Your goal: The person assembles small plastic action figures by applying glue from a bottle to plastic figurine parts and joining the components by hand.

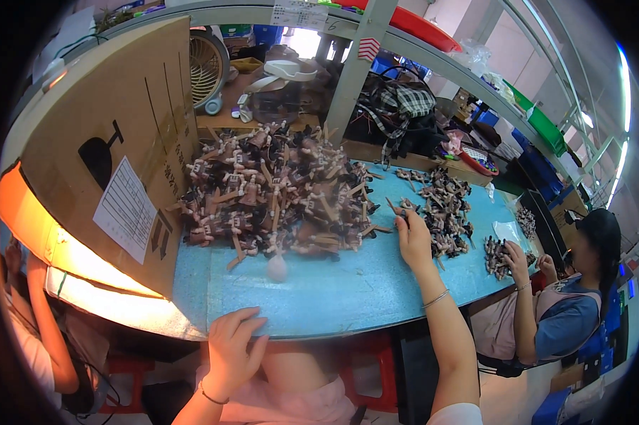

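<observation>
My right hand reaches over the blue tabletop, between a large heap of small figurines and a smaller heap to its right. Its fingers are pinched together on a small figurine; a brown, stick-like part pokes out from the fingertips and the rest is mostly hidden. The heaped figurines have dark hair, pinkish-brown outfits and long tan pieces. At the table's front edge my left hand is open, with its fingers apart and nothing in it.
A tall cardboard box walls off the left side. A pale round blob shows in front of the large heap. A grey post rises behind the table. Another person handles figurines at the right; a further person's arm shows at far left.
</observation>
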Available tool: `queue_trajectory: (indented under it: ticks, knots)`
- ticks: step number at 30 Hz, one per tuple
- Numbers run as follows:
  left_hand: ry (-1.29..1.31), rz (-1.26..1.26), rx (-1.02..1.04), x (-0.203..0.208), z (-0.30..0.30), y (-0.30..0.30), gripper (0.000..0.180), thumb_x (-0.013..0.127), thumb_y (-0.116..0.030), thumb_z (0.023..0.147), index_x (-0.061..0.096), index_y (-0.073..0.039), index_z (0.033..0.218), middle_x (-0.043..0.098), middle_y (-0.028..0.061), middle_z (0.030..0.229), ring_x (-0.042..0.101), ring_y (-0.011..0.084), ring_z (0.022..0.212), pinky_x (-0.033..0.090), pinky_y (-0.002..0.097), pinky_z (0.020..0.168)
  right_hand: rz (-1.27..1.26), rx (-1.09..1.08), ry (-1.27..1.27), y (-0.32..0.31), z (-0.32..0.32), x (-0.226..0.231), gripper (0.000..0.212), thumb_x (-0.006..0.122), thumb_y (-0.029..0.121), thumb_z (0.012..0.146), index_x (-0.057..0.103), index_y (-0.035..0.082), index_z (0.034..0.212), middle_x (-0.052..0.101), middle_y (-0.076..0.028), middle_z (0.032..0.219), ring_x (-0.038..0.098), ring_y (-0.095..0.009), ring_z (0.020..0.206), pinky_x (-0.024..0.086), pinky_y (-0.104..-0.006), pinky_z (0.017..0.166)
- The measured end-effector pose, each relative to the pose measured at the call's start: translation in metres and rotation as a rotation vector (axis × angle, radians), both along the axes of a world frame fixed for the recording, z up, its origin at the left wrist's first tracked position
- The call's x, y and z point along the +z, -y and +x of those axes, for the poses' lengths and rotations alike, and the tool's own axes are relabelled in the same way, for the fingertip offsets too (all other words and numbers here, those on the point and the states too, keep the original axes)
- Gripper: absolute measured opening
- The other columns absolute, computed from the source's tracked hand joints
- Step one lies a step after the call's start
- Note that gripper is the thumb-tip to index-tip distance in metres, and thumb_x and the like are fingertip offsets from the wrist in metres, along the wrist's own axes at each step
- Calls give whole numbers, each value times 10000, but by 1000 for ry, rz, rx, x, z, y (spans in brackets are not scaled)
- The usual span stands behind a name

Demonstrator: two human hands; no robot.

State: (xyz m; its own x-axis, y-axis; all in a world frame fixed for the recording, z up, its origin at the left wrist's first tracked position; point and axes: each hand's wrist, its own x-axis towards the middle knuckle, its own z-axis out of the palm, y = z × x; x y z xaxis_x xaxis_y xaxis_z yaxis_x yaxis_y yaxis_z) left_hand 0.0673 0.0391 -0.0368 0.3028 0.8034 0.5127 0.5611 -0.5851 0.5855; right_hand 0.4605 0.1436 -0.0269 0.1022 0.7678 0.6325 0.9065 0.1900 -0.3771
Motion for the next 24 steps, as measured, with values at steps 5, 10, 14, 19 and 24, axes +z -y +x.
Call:
queue_trajectory:
  ticks: [5, 10, 14, 19, 24]
  knots:
    - [-7, -13, -6, 5, 3, 1, 262, 661, -68, 665, 617, -54, 923, 591, 96, 1043, 540, 279, 940, 393, 364, 817, -41, -181, -246, -7, 49, 0, 220, 488, 227, 922, 555, 20, 891, 562, -131, 679, 572, -266, 580, 425, -380, 523]
    - [-39, -24, 9, 4, 5, 0, 255, 656, -58, 664, 614, -58, 915, 594, 90, 1018, 536, 273, 929, 383, 362, 812, 90, -101, -416, -16, 58, 8, 291, 446, 283, 952, 568, 19, 949, 545, -34, 711, 532, -127, 661, 426, -293, 583]
    - [-80, 5, 34, 3, 6, -3, 259, 663, -92, 660, 626, -85, 916, 598, 52, 1021, 545, 245, 916, 377, 347, 808, 91, 76, -461, -37, 47, 1, 312, 416, 294, 959, 563, 20, 960, 563, -53, 730, 525, -144, 682, 422, -283, 621]
    - [-70, -8, -2, 5, 9, 0, 257, 662, -93, 663, 624, -78, 917, 602, 47, 1021, 543, 245, 931, 371, 343, 818, 41, -237, -326, -44, 54, 14, 332, 411, 302, 954, 552, 7, 895, 577, -100, 716, 534, -198, 641, 428, -305, 612]
    - [102, -114, -17, 5, 6, 0, 258, 641, -50, 688, 608, -53, 944, 600, 98, 1018, 552, 258, 941, 406, 349, 836, 110, 285, -746, 11, -56, 51, 303, 380, 234, 977, 540, -22, 946, 576, -60, 793, 505, -108, 682, 410, -242, 638]
